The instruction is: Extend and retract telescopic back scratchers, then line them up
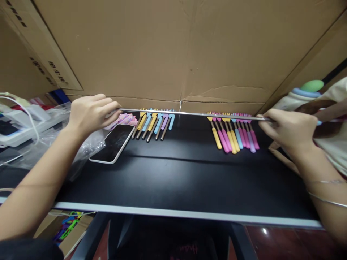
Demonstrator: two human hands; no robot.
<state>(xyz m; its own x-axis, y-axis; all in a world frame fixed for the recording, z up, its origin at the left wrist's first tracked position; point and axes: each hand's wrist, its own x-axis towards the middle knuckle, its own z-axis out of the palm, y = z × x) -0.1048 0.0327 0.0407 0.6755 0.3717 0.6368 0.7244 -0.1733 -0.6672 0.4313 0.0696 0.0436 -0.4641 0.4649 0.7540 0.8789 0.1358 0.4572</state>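
A long thin metal rod runs across the far part of the black table. My left hand pinches its left end and my right hand pinches its right end. Two groups of small coloured-handled tools hang or lie along the rod: a left group in yellow, blue and purple with brown shafts, and a right group in yellow, pink and blue. Their heads sit under the rod.
A phone lies face up near my left hand, beside pink packets and clear plastic wrap. A cardboard wall stands behind the table. Another person's arm is at the right. A white table edge runs along the front.
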